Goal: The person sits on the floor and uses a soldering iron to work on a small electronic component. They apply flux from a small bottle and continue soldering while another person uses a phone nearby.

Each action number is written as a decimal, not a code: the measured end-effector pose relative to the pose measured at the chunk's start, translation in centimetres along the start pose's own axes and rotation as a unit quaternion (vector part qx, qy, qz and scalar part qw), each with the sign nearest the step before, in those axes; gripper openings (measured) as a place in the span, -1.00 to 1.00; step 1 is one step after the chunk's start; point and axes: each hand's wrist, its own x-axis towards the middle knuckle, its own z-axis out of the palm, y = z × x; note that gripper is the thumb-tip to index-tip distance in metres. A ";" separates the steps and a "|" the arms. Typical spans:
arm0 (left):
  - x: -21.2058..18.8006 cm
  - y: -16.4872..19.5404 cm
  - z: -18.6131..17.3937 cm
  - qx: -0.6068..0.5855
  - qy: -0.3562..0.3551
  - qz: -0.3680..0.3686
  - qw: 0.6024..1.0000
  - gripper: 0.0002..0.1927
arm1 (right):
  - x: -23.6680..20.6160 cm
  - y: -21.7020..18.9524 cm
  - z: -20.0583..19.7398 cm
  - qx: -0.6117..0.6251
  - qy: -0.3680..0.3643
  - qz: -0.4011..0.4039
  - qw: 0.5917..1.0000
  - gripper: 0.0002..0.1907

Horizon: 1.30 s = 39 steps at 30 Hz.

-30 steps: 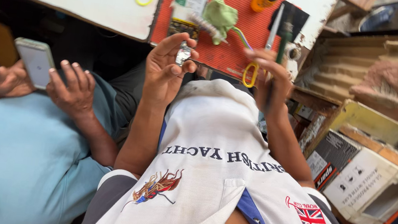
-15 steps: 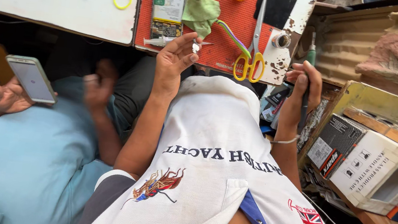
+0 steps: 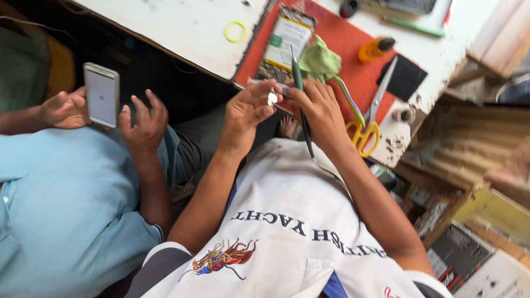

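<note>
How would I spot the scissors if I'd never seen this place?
Find the orange mat on the white table. At its right edge, beside the right hand, lie the scissors. They alone have yellow loop handles.

Repair workshop: scissors (image 3: 368, 118), opened phone (image 3: 286, 45) on worn workbench (image 3: 162, 1).
</note>
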 end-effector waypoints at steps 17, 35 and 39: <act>0.3 -0.8 0.5 -0.083 -0.023 -0.067 0.994 -0.46 | -3.6 0.1 -3.3 -0.061 0.215 0.007 0.975 -0.66; 3.7 -8.7 9.3 -0.130 -0.127 -0.243 0.953 -0.52 | -11.9 3.6 -7.0 0.014 0.318 0.273 0.908 -0.58; 4.0 -9.3 11.0 -0.195 -0.069 -0.255 0.945 -0.56 | -11.2 -0.9 -7.4 0.026 0.293 0.170 0.940 -0.52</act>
